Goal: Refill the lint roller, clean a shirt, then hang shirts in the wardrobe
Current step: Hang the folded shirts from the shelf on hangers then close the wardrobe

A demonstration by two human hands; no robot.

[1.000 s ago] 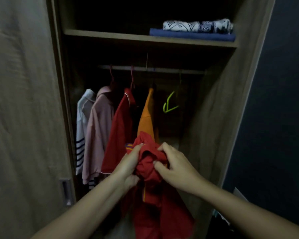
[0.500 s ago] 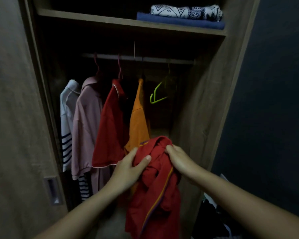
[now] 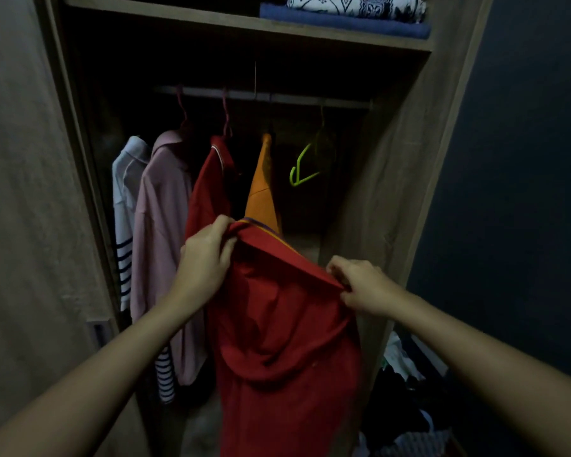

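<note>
A red shirt (image 3: 287,341) with an orange and purple trimmed edge hangs spread between my hands in front of the open wardrobe (image 3: 393,199). My left hand (image 3: 208,258) grips its upper left edge, and my right hand (image 3: 356,285) pinches the edge lower on the right. On the rail (image 3: 264,95) hang a white striped shirt (image 3: 126,219), a pink shirt (image 3: 162,232), another red shirt (image 3: 211,186) and an orange shirt (image 3: 262,189). An empty green hanger (image 3: 302,169) hangs to their right.
Folded blue and patterned cloths (image 3: 346,14) lie on the top shelf. The sliding door (image 3: 23,225) stands at the left, with a recessed handle low down. A heap of clothes (image 3: 406,407) lies on the floor at the lower right, against a dark wall.
The bunched red shirt has been pulled open: my hands moved apart along its edge and it now hangs spread. The view has shifted closer to the wardrobe.
</note>
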